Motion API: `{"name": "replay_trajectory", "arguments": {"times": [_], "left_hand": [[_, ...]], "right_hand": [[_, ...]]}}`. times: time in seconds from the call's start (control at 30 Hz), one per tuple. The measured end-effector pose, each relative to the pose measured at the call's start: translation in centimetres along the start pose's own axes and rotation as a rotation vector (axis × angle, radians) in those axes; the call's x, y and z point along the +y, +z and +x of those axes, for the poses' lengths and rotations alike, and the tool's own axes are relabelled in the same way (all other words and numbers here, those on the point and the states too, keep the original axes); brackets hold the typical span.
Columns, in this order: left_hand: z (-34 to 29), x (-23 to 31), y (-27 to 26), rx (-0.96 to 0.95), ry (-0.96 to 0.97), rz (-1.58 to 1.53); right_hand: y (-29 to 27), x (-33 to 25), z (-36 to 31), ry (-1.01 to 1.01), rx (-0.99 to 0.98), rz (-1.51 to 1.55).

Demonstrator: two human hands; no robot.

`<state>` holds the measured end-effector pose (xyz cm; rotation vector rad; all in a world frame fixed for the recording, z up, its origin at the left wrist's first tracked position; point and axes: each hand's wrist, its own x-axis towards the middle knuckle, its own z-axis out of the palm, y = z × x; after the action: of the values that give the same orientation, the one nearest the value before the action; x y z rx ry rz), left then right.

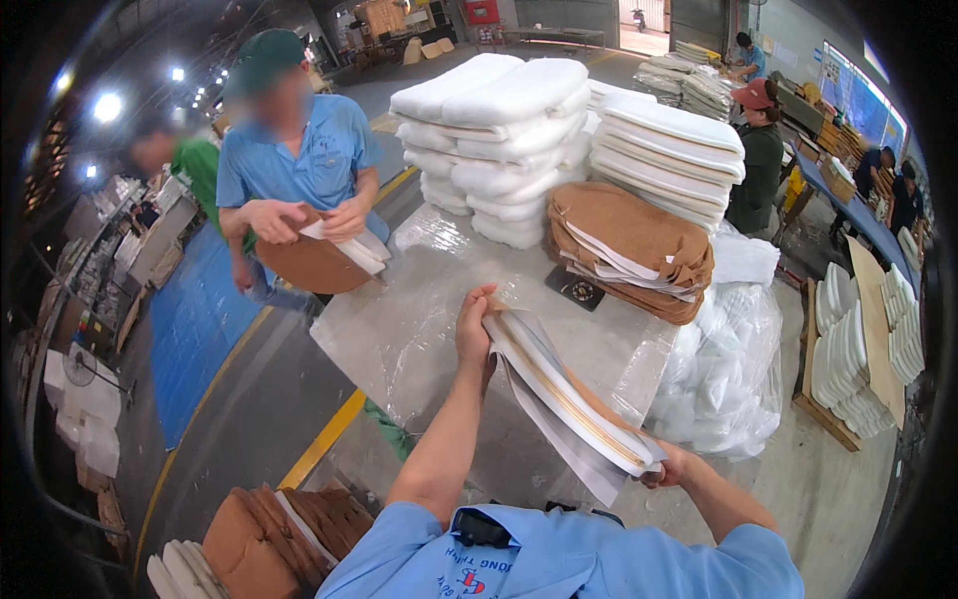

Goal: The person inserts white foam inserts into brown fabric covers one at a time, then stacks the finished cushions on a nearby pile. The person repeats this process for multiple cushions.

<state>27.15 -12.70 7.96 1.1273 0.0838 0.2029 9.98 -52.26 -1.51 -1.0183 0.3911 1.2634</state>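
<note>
Between my hands, above the near side of a plastic-covered table (374, 339), is a long curved white padded piece (574, 391) with thin white sheeting and a brown layer along its edges. My left hand (475, 327) grips its upper left end. At its lower right end, near my body, my right hand (671, 467) is closed on it, with the fingers partly hidden. Beyond the piece, a stack of brown fabric covers with white sheets (629, 235) rests on the table. A small dark square object with a round face (576, 289) lies beside that stack.
Tall stacks of folded white padding (494, 130) and white pads (669, 150) stand at the table's far side. Across the left corner, a co-worker (299, 160) holds a brown and white piece. Brown pieces (259, 539) are piled at lower left; plastic-wrapped bundles (723, 359) stand at right.
</note>
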Motion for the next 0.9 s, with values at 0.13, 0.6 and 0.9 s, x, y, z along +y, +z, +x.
{"name": "replay_trajectory", "arguments": {"times": [0.13, 0.6, 0.9], "left_hand": [[1.4, -1.7, -1.4, 0.013, -0.017, -0.072], [-9.1, -3.8, -8.6, 0.256, -0.156, 0.083], [-13.9, -1.8, -12.2, 0.253, -0.340, -0.023]], "right_hand": [[-0.2, -0.1, 0.8, 0.068, 0.067, 0.080], [-1.2, -5.8, 2.9, -0.832, 0.089, 0.372], [1.9, -8.6, 2.6, -0.959, 0.225, 0.236]]}}
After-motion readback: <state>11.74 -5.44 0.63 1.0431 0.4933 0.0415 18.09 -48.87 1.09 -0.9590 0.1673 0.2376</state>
